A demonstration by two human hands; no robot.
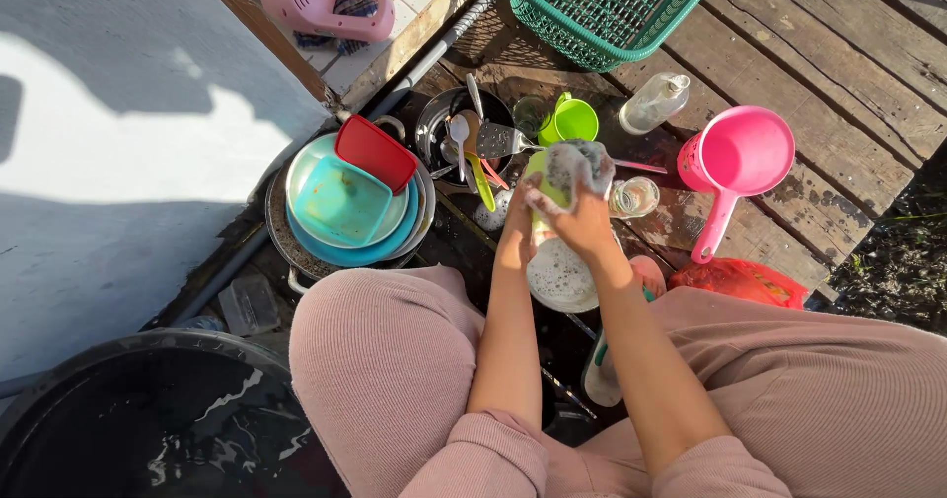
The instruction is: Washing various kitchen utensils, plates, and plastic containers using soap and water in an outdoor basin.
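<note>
Two surfaces: a weathered plank floor (838, 84) of dark, wet boards on the right, and a pale sunlit wall (118, 163) crossed by shadow on the left.
Setting: outdoors, hard sunlight, the person crouched low with both knees in pinkish ribbed cloth filling the lower part of the view.
Black tub (158, 419): lower left corner, holding dark water that glints.
Green basket (602, 5): plastic mesh, at the top edge on the planks.
Stacked basins (345, 242): a metal pan carrying teal and blue bowls, with a teal square container (340, 202) and a red square lid (377, 151) on top.
Pink dipper (738, 153): long-handled, on the planks to the right, well apart from the hands.
Dark pot (444, 123): behind the hands, filled with spoons and a metal spatula.
Green mug (570, 118): just beside the pot.
Clear bottle (653, 102): lying tilted near the mug.
Soapy bowl (557, 276): white with foam, directly below the hands.
Lime cup (538, 177): lime-green plastic, partly hidden, held up between the knees above the soapy bowl.
Left hand (515, 224): grip closed around the lime cup from the side.
Right hand (584, 224): grip clamped on a grey, sudsy sponge (572, 163) pressed against the cup's top.
</note>
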